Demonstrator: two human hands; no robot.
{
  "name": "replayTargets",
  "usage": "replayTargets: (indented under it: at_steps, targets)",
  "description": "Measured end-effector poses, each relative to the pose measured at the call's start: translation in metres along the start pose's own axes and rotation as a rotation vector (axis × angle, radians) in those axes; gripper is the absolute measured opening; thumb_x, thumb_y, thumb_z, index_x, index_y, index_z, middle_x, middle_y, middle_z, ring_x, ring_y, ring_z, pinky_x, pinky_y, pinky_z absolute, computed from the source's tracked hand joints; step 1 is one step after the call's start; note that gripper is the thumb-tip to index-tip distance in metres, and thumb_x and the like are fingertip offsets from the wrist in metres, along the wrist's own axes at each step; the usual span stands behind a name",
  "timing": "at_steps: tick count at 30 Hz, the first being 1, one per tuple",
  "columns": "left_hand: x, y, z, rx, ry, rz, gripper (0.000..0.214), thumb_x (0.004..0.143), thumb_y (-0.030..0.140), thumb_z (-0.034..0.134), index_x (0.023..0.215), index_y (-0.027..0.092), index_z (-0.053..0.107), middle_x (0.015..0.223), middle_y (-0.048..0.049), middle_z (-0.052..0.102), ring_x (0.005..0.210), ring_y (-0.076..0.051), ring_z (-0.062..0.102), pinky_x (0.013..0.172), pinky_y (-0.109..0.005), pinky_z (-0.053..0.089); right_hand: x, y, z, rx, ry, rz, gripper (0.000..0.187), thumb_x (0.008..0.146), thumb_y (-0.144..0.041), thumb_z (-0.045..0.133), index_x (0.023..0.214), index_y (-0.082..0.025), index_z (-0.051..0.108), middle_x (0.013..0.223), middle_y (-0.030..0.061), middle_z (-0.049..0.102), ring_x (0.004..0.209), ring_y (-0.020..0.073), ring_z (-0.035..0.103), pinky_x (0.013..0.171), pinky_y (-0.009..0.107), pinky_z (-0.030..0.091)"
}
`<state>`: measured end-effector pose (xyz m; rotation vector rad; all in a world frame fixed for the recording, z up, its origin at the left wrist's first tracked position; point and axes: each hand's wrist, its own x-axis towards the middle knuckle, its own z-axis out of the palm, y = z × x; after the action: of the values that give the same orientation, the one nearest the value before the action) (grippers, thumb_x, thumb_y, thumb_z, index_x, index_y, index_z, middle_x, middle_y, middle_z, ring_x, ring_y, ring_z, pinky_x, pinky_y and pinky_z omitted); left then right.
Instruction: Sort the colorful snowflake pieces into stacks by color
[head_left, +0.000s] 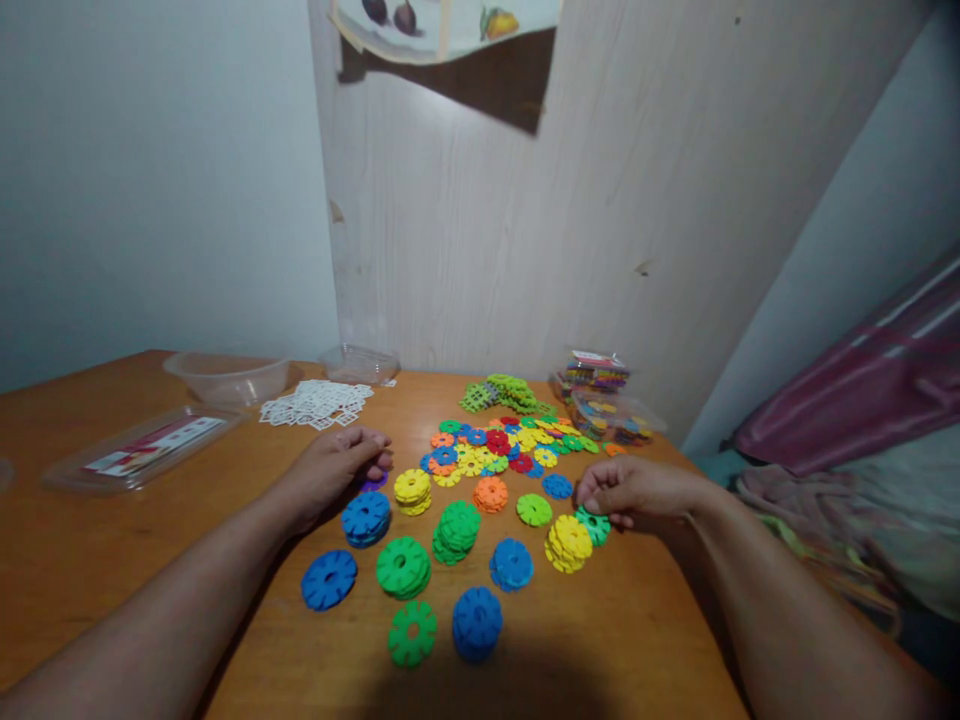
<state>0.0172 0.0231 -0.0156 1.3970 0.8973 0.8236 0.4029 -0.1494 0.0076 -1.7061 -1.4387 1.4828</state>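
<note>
My left hand (341, 465) is closed, its curled fingertips on a purple notched disc (373, 482) that it partly covers. Just in front of it are a stack of blue discs (365, 518) and a stack of yellow discs (412, 490). Between thumb and fingers, my right hand (622, 490) pinches a teal-green notched disc (595, 525), right beside another yellow stack (570, 543). Stacks of green discs (403, 567) and blue discs (478, 622) stand nearer me. Single discs, one blue (329, 580) and one green (412, 633), lie flat.
A loose heap of mixed discs (499, 445) spreads beyond the stacks, with light-green lattice pieces (506, 393) behind. White lattice pieces (315, 403), a clear bowl (225, 378) and a labelled lid (150, 450) lie left. Filled clear boxes (615, 415) stand at the back right.
</note>
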Motion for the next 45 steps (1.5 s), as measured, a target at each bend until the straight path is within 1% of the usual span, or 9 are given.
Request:
replayTargets:
  at_steps: [3,8,12,16,22,28,34,39,45]
  targets:
    - [0.000,0.000,-0.001,0.014,0.008,-0.012,0.031,0.075,0.043,0.070,0.088,0.016,0.061,0.078,-0.0037,0.067,0.064,-0.010,0.057,0.057,-0.021,0.044,0.004,0.000,0.001,0.047,0.073,-0.026,0.031,0.066,-0.039,0.077,0.083,-0.016,0.065,0.061,-0.0027,0.059,0.047,0.0059,0.046,0.044,0.018,0.030]
    - [-0.001,0.002,0.001,0.025,0.028,-0.001,0.031,0.073,0.042,0.071,0.087,0.016,0.062,0.078,-0.0062,0.068,0.064,-0.012,0.058,0.057,-0.024,0.046,0.017,0.004,0.003,0.084,0.309,-0.151,0.030,0.068,-0.043,0.073,0.075,-0.017,0.058,0.060,-0.0028,0.056,0.049,0.0081,0.045,0.047,0.021,0.034]
    - [-0.002,0.003,0.002,0.030,0.044,0.002,0.031,0.071,0.041,0.072,0.086,0.015,0.063,0.078,-0.0064,0.068,0.064,-0.013,0.058,0.056,-0.024,0.046,0.029,0.002,0.009,-0.169,0.390,-0.149,0.030,0.070,-0.044,0.070,0.080,-0.018,0.058,0.063,-0.0035,0.054,0.052,0.0092,0.044,0.047,0.022,0.031]
    - [-0.001,0.001,0.001,0.022,0.024,0.004,0.030,0.073,0.041,0.071,0.087,0.016,0.063,0.078,-0.0052,0.067,0.064,-0.012,0.058,0.057,-0.022,0.045,0.036,-0.002,0.014,-0.439,0.470,-0.181,0.031,0.067,-0.042,0.073,0.081,-0.018,0.059,0.067,-0.0034,0.052,0.060,0.0107,0.044,0.050,0.021,0.030]
    - [0.001,-0.003,-0.001,-0.002,-0.004,0.024,0.031,0.073,0.042,0.071,0.086,0.016,0.062,0.078,-0.0039,0.067,0.063,-0.011,0.058,0.057,-0.023,0.044,0.038,-0.003,0.016,-0.524,0.460,-0.187,0.028,0.068,-0.043,0.070,0.073,-0.018,0.059,0.065,-0.0035,0.052,0.061,0.0115,0.044,0.052,0.022,0.031]
    - [0.003,-0.005,-0.002,0.003,-0.023,0.017,0.032,0.075,0.043,0.070,0.088,0.016,0.060,0.079,-0.0040,0.066,0.064,-0.012,0.058,0.059,-0.023,0.044,0.043,0.001,0.017,-0.502,0.413,-0.201,0.028,0.071,-0.045,0.069,0.077,-0.018,0.063,0.067,-0.0021,0.057,0.061,0.0123,0.048,0.053,0.022,0.034]
    - [0.001,-0.002,-0.001,0.007,-0.029,0.014,0.030,0.076,0.042,0.069,0.087,0.017,0.059,0.078,-0.0036,0.066,0.064,-0.012,0.057,0.058,-0.023,0.043,0.061,0.006,0.017,-0.567,0.646,-0.300,0.031,0.080,-0.046,0.059,0.095,-0.020,0.069,0.069,-0.0006,0.060,0.061,0.0138,0.051,0.053,0.024,0.034]
    - [0.001,-0.001,0.001,-0.021,-0.033,0.005,0.028,0.075,0.041,0.069,0.085,0.016,0.059,0.076,-0.0024,0.065,0.062,-0.011,0.057,0.058,-0.023,0.043,0.067,-0.009,0.028,-0.709,0.640,-0.258,0.048,0.075,-0.059,0.064,0.107,-0.024,0.071,0.078,0.0031,0.064,0.066,0.0160,0.055,0.054,0.025,0.033]
    - [0.002,-0.003,0.001,0.000,-0.021,0.012,0.029,0.076,0.042,0.069,0.084,0.016,0.059,0.076,-0.0022,0.065,0.062,-0.010,0.056,0.058,-0.023,0.043,0.072,-0.015,0.035,-0.780,0.636,-0.205,0.041,0.075,-0.056,0.066,0.101,-0.025,0.073,0.079,0.0040,0.067,0.069,0.0177,0.056,0.057,0.026,0.034]
